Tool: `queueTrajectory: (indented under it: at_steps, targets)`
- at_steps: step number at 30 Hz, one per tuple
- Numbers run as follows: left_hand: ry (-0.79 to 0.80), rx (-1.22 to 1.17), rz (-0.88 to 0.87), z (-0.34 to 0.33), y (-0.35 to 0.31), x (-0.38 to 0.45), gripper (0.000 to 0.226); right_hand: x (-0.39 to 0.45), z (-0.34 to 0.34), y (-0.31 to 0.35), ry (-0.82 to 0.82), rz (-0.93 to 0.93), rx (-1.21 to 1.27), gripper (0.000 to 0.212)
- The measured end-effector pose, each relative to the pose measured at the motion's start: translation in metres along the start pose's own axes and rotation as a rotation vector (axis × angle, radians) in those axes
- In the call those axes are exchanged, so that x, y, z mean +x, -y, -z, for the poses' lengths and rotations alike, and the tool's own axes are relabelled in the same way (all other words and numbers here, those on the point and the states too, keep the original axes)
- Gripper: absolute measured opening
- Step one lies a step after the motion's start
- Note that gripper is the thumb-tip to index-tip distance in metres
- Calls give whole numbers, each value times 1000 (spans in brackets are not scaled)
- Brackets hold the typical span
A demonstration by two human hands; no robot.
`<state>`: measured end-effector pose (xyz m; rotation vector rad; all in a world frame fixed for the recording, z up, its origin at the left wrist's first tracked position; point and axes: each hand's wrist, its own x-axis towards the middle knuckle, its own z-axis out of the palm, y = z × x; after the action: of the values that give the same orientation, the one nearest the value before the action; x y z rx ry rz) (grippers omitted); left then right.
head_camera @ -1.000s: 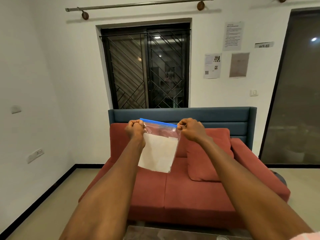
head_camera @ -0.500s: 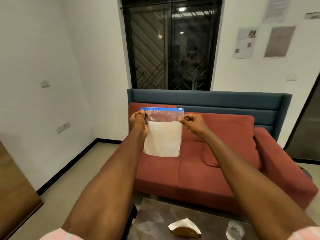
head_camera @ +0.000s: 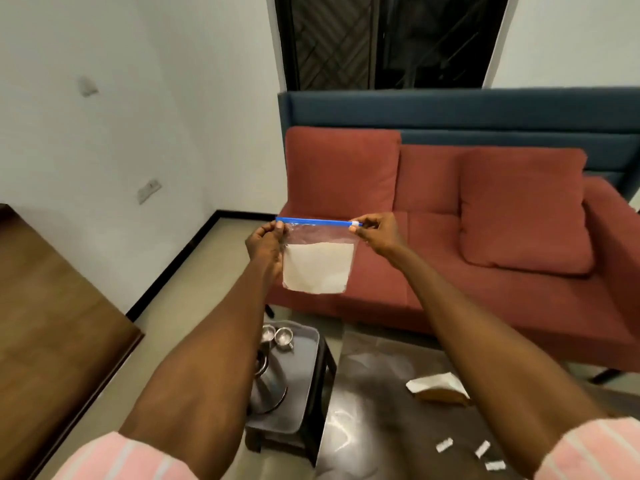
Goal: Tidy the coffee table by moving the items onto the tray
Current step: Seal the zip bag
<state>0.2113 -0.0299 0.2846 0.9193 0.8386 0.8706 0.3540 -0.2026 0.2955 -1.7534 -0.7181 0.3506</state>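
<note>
**A:** so where's the zip bag (head_camera: 317, 263) right now? on the desk or what?

**B:** nope, up in the air in front of the red sofa (head_camera: 485, 237). Clear bag with a blue zip strip along the top and something white and flat inside, paper maybe, can't tell for sure. Left hand (head_camera: 265, 242) pinches the top left corner, right hand (head_camera: 375, 232) pinches the top right end, right where the little white slider sits. So each grip is clamped on the bag, one per corner, bag hanging straight down between them.

**A:** and the tray?

**B:** grey tray (head_camera: 306, 372) sits on a small dark stool just left of the desk (head_camera: 377, 393), low in the shot under the left forearm. Two small steel cups (head_camera: 277, 336) at its far end, and a steel plate (head_camera: 268, 393) with something metal on it that the arm mostly hides.

**A:** anything left on the desk?

**B:** yeah, dark glossy top. There's a wooden napkin holder (head_camera: 438, 389) with white napkins near the right forearm, and three small white sachets (head_camera: 481, 452) near the edge by the right sleeve. Pink striped sleeves at both bottom corners.
</note>
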Motion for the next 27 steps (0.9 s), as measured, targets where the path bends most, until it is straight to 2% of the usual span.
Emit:
queueTrajectory:
  at_steps: [6,8,16,27]
  targets:
    - [-68,269,134,100,51,58,23,-8,-119,-72,24,-266,16,7]
    - [-71,320,191,126,68,69,26,-13,-152,-95,53,-337,36,9]
    - [-115,452,240,209,134,127,21,-19,-239,-178,54,-419,-123,14]
    - [-127,586,266,258,198,186,22,-22,-303,-250,162,-469,-256,12]
